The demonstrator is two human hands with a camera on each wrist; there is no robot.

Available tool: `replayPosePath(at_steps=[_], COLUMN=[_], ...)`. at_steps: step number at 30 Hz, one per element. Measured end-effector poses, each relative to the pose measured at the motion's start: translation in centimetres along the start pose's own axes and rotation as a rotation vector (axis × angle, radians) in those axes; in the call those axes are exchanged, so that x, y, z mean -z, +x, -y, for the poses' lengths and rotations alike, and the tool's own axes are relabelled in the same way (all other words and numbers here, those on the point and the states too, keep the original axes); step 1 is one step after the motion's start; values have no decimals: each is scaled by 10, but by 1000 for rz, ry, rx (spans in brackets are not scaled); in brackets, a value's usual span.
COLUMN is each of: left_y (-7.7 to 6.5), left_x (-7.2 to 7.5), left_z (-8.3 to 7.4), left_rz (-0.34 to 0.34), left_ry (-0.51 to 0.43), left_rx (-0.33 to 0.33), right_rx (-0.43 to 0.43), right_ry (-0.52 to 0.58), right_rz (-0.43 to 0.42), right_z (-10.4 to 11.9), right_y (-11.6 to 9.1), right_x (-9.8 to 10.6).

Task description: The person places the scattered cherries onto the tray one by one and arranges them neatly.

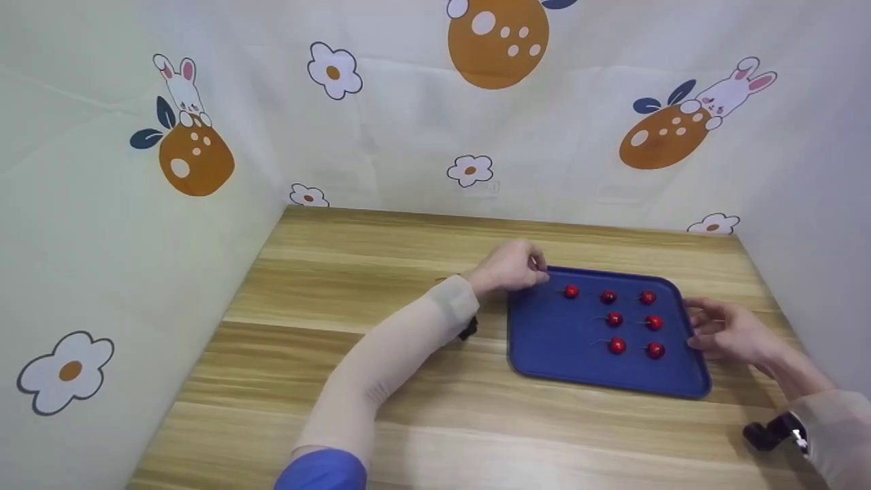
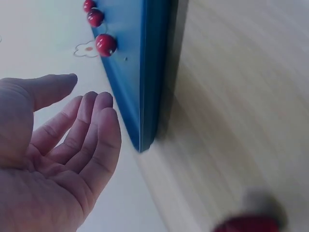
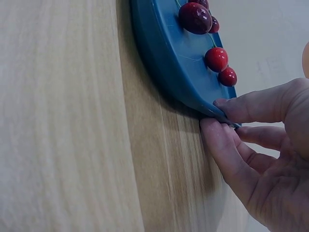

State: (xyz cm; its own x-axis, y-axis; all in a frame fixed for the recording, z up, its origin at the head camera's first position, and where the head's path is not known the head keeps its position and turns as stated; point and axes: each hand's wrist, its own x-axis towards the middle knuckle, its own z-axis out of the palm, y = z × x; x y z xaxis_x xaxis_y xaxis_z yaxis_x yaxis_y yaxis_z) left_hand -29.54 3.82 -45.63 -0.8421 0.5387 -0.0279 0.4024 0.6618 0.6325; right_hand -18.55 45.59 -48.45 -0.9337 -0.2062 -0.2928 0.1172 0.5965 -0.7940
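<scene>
A blue tray (image 1: 558,340) lies on the wooden table with several red cherries (image 1: 614,319) on it, set in rows toward its right side. My left hand (image 1: 514,265) is at the tray's back left corner, fingers loosely bent. In the left wrist view a gap parts the thumb (image 2: 55,89) from the fingers, and nothing lies between them. My right hand (image 1: 735,333) pinches the tray's right rim. Its thumb (image 3: 260,104) presses on top of the rim, with the other fingers below, as the right wrist view shows.
A blurred dark red thing (image 2: 248,224) shows at the bottom edge of the left wrist view. The wooden table (image 1: 435,429) runs back to a pale fabric wall (image 1: 395,136) printed with fruit, rabbits and flowers. Similar walls (image 1: 68,224) close off both sides.
</scene>
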Motion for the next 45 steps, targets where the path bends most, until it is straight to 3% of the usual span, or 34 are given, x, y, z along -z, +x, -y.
replayPosePath(at_steps=[7,14,23,30,39,45], left_y=[-27,-46,-73,-91,-125,-147], left_x=[25,47,65,74,83,88], left_z=[12,30,58,83,114,128], left_rz=[15,1,-1,25,91,82], left_ry=[-84,-78,-88,-146,-181,-182], left_rx=[-10,-72,-85,-48,-1,55], right_rx=[-8,-12,16,0,6,1], right_ry=[-5,2,-3,0,-32,-29], right_rz=[-6,-3,-21,-13,-26,-22], right_z=[0,-1,-1,-3,-1,-1], right_y=[0,-2,-2,-2,-1,-1], right_x=[-1,-1,-3,-2,-2,0])
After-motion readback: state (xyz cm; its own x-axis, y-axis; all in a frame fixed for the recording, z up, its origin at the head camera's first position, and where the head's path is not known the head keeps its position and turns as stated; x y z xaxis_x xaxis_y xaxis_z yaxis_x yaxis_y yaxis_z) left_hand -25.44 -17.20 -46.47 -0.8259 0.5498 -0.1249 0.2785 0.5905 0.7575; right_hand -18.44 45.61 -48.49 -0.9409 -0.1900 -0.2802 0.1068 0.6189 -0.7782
